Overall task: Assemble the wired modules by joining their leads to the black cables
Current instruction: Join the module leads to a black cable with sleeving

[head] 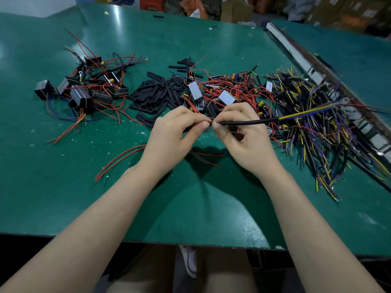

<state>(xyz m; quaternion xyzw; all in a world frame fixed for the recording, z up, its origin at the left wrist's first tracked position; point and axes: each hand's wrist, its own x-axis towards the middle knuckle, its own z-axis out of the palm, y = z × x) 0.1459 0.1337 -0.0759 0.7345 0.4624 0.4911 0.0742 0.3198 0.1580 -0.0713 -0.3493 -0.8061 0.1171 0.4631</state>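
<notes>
Nearest the viewer, past the edge of the green table (201, 208): two bare forearms converging toward mid-table.

Left hand (175, 132): fingers curled, thumb and forefinger pinching thin red leads (118, 160) at their tips; rest of the leads trailing down-left across the table below the wrist. Whether a module sits inside this palm cannot be told.

Right hand (239, 132): fingers curled, thumb and forefinger pinching the near end of a black cable (249, 123); pinch points of both hands almost touching. Cable running rightward above the table, ending in exposed yellow and blue conductors (306, 112).

Just behind the hands: heap of loose modules (226, 97) with pale faces, tangled in red wire.

Left of that heap: pile of short black tube pieces (156, 92).

Far left: cluster of black-cased modules (80, 95) with red, blue and yellow wires attached.

Right side: dense spread of black cables with yellow and purple conductors (313, 123).

Beyond, along the right edge: long pale strip (296, 53) lying diagonally.

Background: cardboard boxes (237, 9), blurred.
</notes>
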